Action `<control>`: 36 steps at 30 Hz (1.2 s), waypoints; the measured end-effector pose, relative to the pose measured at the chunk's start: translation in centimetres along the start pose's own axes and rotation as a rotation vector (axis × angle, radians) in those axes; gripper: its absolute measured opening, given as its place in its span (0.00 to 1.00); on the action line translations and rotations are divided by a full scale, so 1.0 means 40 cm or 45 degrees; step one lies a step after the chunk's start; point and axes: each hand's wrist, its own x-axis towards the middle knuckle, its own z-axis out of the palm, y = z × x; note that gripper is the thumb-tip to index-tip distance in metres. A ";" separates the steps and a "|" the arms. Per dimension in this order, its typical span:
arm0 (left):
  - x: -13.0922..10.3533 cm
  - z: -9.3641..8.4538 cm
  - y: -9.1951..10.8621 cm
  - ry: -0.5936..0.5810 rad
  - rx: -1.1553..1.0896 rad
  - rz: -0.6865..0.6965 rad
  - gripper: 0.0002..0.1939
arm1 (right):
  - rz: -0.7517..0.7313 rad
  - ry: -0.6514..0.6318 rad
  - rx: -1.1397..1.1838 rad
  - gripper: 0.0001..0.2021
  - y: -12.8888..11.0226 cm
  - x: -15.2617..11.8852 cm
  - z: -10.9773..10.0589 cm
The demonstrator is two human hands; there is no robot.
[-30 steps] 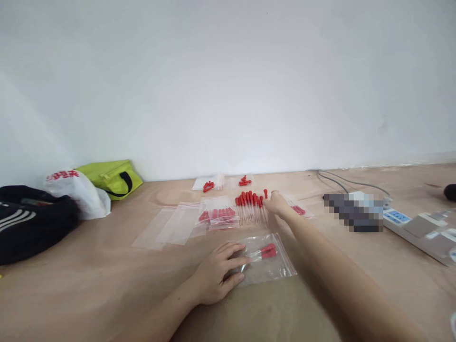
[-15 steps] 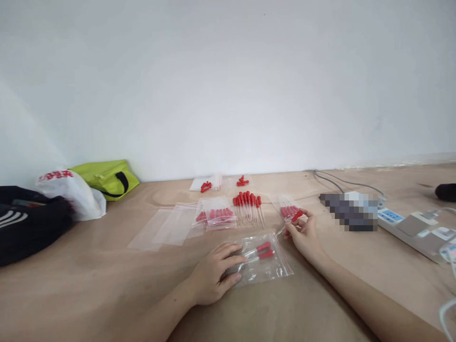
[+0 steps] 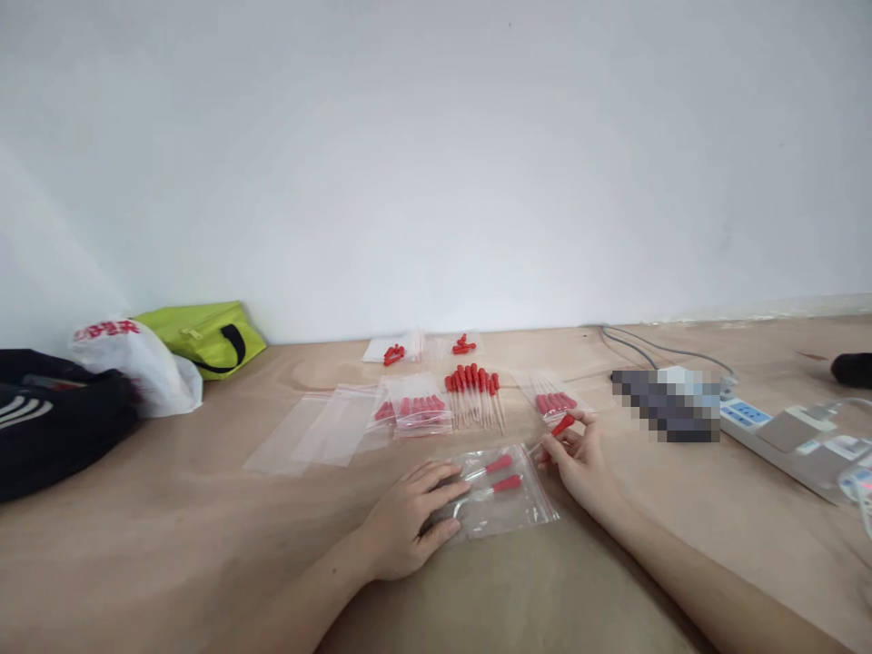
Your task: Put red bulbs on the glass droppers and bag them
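My left hand [image 3: 415,520] lies on the left part of a clear zip-lock bag [image 3: 508,518], fingers spread. Inside that bag are two droppers [image 3: 507,483] with red rubber bulbs pointing right; their tips are partly under my fingers. My right hand [image 3: 579,454] pinches another dropper [image 3: 562,424] just past the bag's right end, its tip pointing down-left at the zip edge. Whether the tip is inside the opening I cannot tell. Behind it, a filled bag of droppers [image 3: 553,402] lies close to my right fingers.
A row of loose droppers [image 3: 470,381] lies mid-table, beside filled bags [image 3: 422,409] and flat bags [image 3: 333,427]. Loose red bulbs [image 3: 463,345] are near the wall. Left stand a green bag [image 3: 211,336], a white plastic bag [image 3: 136,363] and a black bag [image 3: 61,427]; right, a power strip [image 3: 783,445].
The dropper in my right hand has shifted slightly left and down, towards the bag's zip edge. The two bagged droppers have moved slightly left. My left hand stays on the bag.
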 end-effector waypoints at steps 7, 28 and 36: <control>0.000 -0.001 0.003 0.000 0.013 0.002 0.21 | 0.122 0.006 0.087 0.27 0.000 -0.025 0.005; -0.001 -0.001 0.001 0.022 -0.025 0.029 0.20 | -0.058 -0.204 -0.475 0.10 0.014 0.046 -0.004; 0.000 -0.002 0.000 0.026 -0.005 0.047 0.19 | -0.090 -0.053 -1.127 0.03 0.012 0.241 0.102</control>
